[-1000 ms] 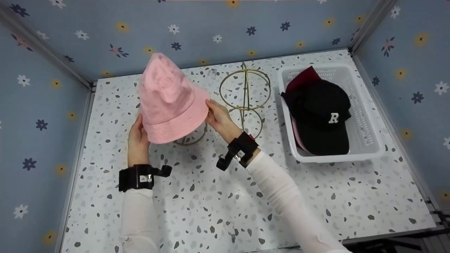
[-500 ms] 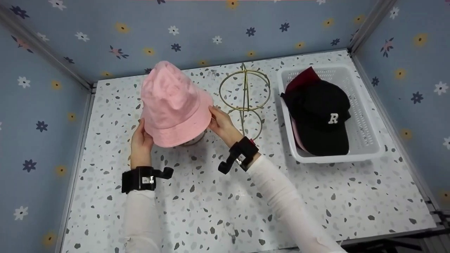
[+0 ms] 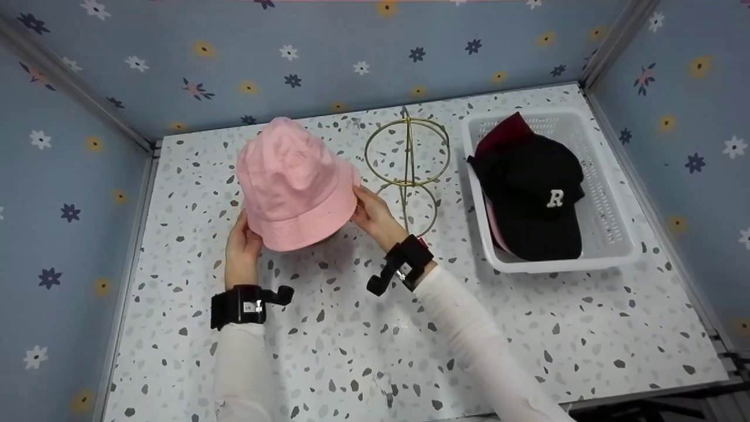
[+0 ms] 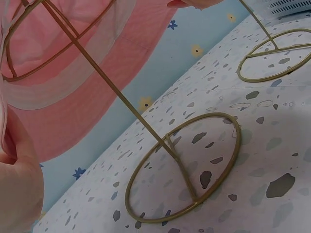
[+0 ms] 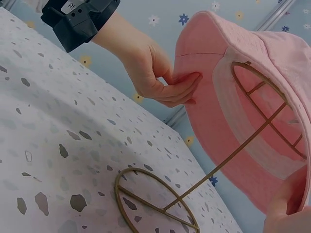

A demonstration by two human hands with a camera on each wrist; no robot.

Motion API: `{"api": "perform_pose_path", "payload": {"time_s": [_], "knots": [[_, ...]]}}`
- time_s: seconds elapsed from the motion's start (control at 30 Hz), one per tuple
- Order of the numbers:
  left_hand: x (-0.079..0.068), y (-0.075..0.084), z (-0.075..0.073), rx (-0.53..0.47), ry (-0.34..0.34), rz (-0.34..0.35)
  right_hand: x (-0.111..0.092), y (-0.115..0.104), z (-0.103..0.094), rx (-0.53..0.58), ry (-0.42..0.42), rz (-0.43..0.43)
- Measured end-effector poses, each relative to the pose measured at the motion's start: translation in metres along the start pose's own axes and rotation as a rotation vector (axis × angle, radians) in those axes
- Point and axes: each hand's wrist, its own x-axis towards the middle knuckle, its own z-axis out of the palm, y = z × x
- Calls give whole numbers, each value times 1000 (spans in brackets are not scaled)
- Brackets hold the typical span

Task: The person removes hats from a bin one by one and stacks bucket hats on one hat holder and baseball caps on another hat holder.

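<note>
A pink bucket hat [image 3: 293,181] sits over the top ring of a gold wire hat stand [image 4: 116,92], seen from below in both wrist views. My left hand [image 3: 241,249] pinches the brim at its left edge. On the opposite edge, my right hand [image 3: 375,217] pinches the brim between thumb and fingers [image 5: 182,90]. The stand's round base [image 5: 155,199] rests on the speckled table, and the upper ring lies inside the hat's crown. From the head view the hat hides this stand.
A second gold wire stand [image 3: 408,149] stands bare to the right of the hat. Beyond it, a white plastic basket [image 3: 609,261] holds a black cap [image 3: 542,181] with a white R, a dark red piece and something pink beneath. Blue flowered walls [image 3: 328,35] border the speckled table [image 3: 351,351].
Both hands have brought the pink hat down and slightly toward the right. The stand's base, partly visible below the brim before, is now covered in the head view.
</note>
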Motion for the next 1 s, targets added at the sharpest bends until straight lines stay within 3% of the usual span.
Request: {"api": "perform_pose_path", "payload": {"time_s": [0.47,0.6,0.83,1.0], "knots": [[5,-10,-11,61,20,-24,1,4,-5,28,10,11],[0,-8,-14,74,-9,-53,-2,3,-8,50,-11,15],[-14,-10,-25,83,-128,-75,-13,4,-15,69,-55,70],[-26,-15,-29,70,-142,-77,-20,9,-18,30,-100,91]]}}
